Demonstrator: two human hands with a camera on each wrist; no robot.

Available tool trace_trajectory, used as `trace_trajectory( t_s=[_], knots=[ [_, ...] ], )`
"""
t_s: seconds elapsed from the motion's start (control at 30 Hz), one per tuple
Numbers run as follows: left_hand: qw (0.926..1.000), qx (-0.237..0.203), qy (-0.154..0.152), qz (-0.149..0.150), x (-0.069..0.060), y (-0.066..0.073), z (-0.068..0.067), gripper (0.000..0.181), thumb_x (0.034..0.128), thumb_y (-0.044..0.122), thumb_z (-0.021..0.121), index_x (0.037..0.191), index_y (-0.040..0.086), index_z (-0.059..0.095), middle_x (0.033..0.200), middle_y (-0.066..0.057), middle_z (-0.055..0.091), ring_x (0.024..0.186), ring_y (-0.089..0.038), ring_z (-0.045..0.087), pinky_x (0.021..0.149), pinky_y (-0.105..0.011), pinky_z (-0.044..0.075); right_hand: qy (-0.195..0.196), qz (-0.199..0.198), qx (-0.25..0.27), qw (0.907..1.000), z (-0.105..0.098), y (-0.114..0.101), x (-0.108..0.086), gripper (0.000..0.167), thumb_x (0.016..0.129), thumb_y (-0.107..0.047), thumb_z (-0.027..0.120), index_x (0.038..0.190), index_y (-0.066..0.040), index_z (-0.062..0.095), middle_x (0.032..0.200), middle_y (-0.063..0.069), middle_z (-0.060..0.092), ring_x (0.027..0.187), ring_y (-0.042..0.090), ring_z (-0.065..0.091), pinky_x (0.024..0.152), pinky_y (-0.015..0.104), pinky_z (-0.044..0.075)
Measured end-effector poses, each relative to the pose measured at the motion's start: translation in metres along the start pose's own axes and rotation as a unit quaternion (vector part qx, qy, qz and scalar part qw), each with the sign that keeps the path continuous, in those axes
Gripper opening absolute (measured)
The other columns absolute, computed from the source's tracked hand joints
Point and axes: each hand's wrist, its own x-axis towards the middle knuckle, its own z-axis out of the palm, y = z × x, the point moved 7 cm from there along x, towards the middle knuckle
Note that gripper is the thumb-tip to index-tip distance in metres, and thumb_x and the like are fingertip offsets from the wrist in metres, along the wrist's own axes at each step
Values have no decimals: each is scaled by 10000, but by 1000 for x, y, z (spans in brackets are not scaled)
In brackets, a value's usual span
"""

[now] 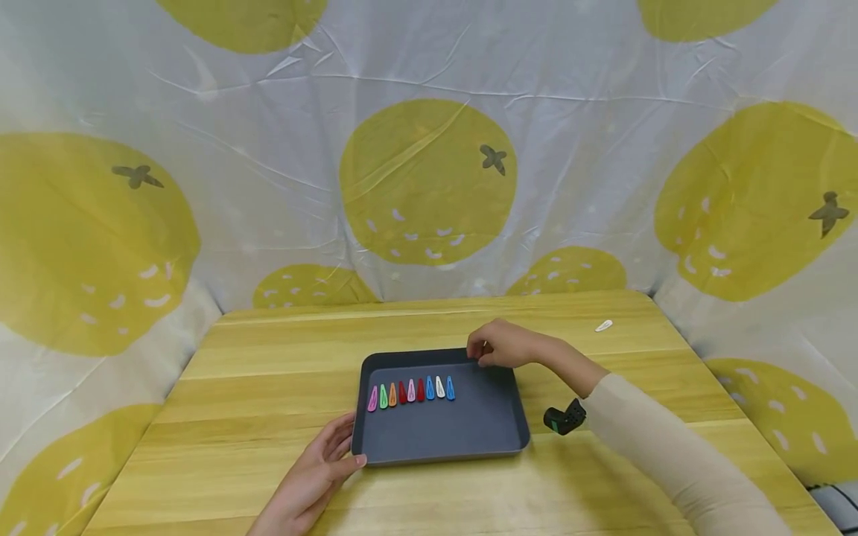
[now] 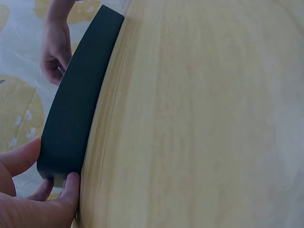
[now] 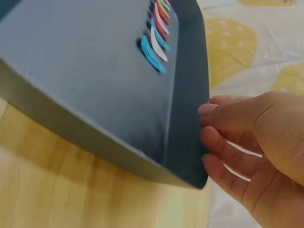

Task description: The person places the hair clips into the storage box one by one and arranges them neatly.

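Observation:
A dark grey baking tray point(image 1: 462, 439) lies on the wooden table. Inside it, several snap hair clips point(image 1: 411, 391) stand in a row toward the left: magenta, green, orange, red, pink, blue and white. My left hand point(image 1: 315, 465) holds the tray's front left corner, thumb at the rim; in the left wrist view its fingers point(image 2: 71, 185) reach the tray's lower edge. My right hand point(image 1: 503, 344) is at the back right rim. In the right wrist view its bent fingers and thumb point(image 3: 232, 118) pinch the tray's edge.
A white hair clip point(image 1: 603, 325) lies alone on the table point(image 1: 295, 335), at the back right. A small black device point(image 1: 564, 418) is beside the right sleeve. A white curtain point(image 1: 281, 149) with yellow fruit prints hangs behind and beside the table.

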Motion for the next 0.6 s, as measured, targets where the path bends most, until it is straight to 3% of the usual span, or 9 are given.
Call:
trace_trajectory(
  t_s=[0.33,0.6],
  knots=[
    [9999,-90,-131,61,0,-3,0,809,911,-124,681,1589,17,265,1646,-239,210,1498,-443,199,1130,-503,373,42,60,334,9994,-16,13,-17,156,967,-19,696,1120,-33,724,1050,41,707,967,186,687,821,333,561],
    [9999,-86,-103,70,0,0,0,812,906,-125,683,1590,13,267,1643,-241,220,1493,-438,210,1138,-504,360,137,434,580,9973,-29,38,-32,182,976,-33,692,1155,1,704,1017,25,681,950,196,681,802,348,555]
  ],
)
